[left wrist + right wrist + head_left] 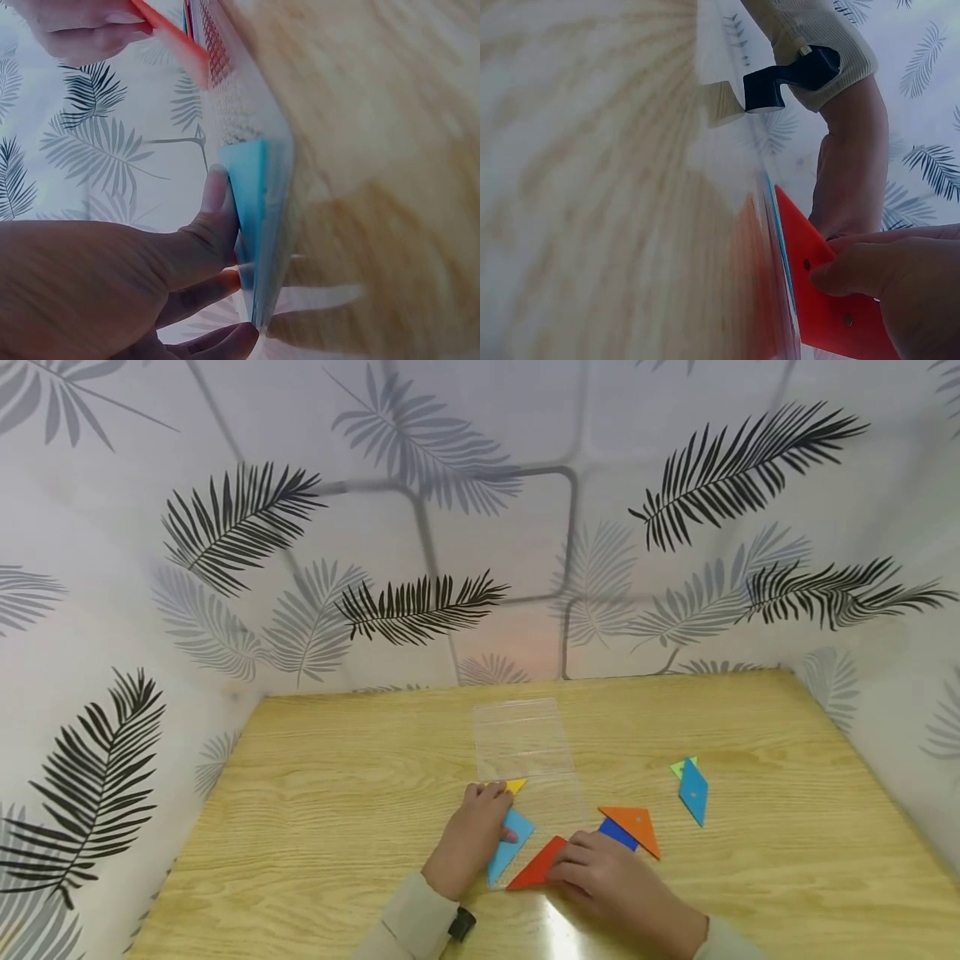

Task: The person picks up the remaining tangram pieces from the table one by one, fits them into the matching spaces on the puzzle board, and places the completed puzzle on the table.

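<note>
My right hand (611, 877) pinches a red triangular piece (825, 300) with the thumb on its face; in the right wrist view the piece stands tilted above the clear plastic case (543, 806). A light blue triangular piece (512, 843) lies in the case's near left part. Over it rests my left hand (468, 835). In the left wrist view its thumb (216, 191) touches the light blue piece and its fingers spread along the edge. A yellow piece (516, 785) shows just past the left fingertips, mostly hidden by them.
Right of the case, an orange piece (641, 827) overlaps a dark blue one (617, 832). Farther right a blue parallelogram (693, 793) overlaps a small light green triangle (678, 767). The case's transparent lid (521, 739) lies toward the back. Leaf-patterned cloth surrounds the wooden table (337, 810).
</note>
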Demonstrator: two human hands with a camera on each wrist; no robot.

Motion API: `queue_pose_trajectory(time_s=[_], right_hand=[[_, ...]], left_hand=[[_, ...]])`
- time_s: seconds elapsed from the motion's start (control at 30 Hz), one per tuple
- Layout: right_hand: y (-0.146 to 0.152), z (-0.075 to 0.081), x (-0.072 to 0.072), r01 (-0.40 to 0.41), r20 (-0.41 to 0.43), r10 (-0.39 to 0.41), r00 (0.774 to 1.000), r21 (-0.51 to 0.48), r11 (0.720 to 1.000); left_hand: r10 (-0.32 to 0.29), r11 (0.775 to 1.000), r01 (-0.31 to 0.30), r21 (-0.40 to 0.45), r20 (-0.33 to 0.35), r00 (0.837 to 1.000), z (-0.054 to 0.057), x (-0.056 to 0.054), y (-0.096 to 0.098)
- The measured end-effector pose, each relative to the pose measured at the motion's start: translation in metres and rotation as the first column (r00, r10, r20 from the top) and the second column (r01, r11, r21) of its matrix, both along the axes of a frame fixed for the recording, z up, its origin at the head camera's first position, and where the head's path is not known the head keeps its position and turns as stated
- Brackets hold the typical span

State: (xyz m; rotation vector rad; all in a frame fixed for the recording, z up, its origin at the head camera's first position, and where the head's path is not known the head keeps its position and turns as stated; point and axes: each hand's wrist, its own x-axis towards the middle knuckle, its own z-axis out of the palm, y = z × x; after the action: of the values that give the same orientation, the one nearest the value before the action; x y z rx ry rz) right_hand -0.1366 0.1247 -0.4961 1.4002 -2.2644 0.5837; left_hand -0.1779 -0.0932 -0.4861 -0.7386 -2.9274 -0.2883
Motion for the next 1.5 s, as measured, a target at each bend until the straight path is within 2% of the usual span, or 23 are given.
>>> queue_pose_trajectory(time_s=[0.2,0.47,0.77,0.93,1.03,1.33,1.5], right_hand=[[-0.001,-0.002,0.001,0.009,0.010,-0.010,1.000,0.049,0.999],[-0.004,-0.001,0.002,0.013,0.075,-0.019,0.997,0.081,0.997],[-0.009,-0.001,0.000,0.004,0.053,-0.010,0.999,0.124,0.992],[-0.010,0.002,0.000,0.010,0.102,-0.027,0.994,0.164,0.986],[-0.011,0.001,0.000,0.009,0.130,-0.030,0.991,0.155,0.988],[-0.014,-0.003,-0.004,0.004,0.137,-0.015,0.990,0.084,0.996],[-0.016,-0.003,-0.006,-0.004,0.134,-0.008,0.991,0.086,0.996]], left_hand=[[0.004,1.000,-0.004,0.001,0.002,1.000,0.000,-0.001,0.000],[0.000,1.000,0.000,-0.008,0.003,1.000,0.000,-0.001,0.001],[-0.003,1.000,0.003,-0.005,0.007,1.000,0.000,-0.001,0.000],[-0.003,1.000,0.003,-0.007,0.010,1.000,0.001,-0.001,0.000],[0.001,1.000,0.000,-0.008,0.018,1.000,0.001,-0.001,0.000],[-0.004,1.000,0.004,-0.016,0.006,1.000,0.003,-0.001,0.000],[-0.004,1.000,0.004,-0.012,0.020,1.000,0.005,0.000,0.000]])
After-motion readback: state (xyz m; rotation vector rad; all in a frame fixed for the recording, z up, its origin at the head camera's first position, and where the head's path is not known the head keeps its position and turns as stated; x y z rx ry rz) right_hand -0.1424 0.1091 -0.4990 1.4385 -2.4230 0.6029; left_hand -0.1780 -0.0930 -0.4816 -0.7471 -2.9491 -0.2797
